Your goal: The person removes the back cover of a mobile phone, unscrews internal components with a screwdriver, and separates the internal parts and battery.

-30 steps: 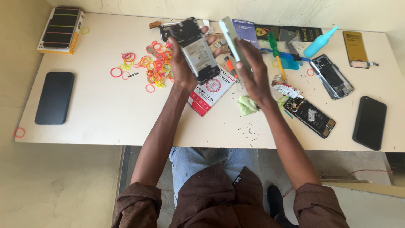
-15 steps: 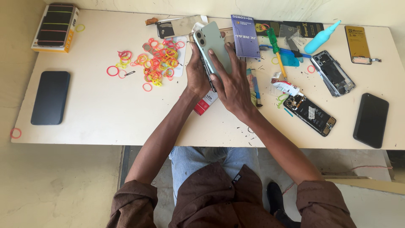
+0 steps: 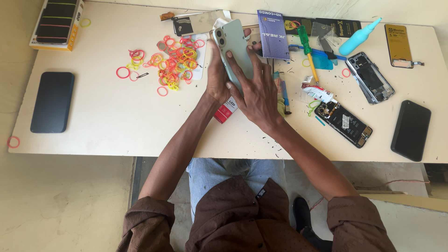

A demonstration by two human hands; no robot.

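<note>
Above the middle of the pale table (image 3: pixel 116 121), you hold a light green phone (image 3: pixel 233 49) between both hands, its back with the camera lenses facing up at you. Your left hand (image 3: pixel 217 77) grips it along its left edge and from beneath, fingers curled around the side. Your right hand (image 3: pixel 256 88) lies flat over the lower half of the phone, fingers spread and pressing on its back. Whether the phone rests on the table or is lifted off it is hard to tell from this angle.

Just left of your hands lies a scatter of coloured rubber bands (image 3: pixel 172 60). A small red box (image 3: pixel 226 108) sits under your left wrist. A purple packet (image 3: pixel 273 33) lies just right of the phone, and a green screwdriver (image 3: pixel 308 51) beyond it. Farther right are an opened phone (image 3: pixel 343 122) with its insides showing, a bare phone frame (image 3: pixel 368 83) and a black phone (image 3: pixel 410 129). Another dark phone (image 3: pixel 52 101) lies well apart at the far left.
</note>
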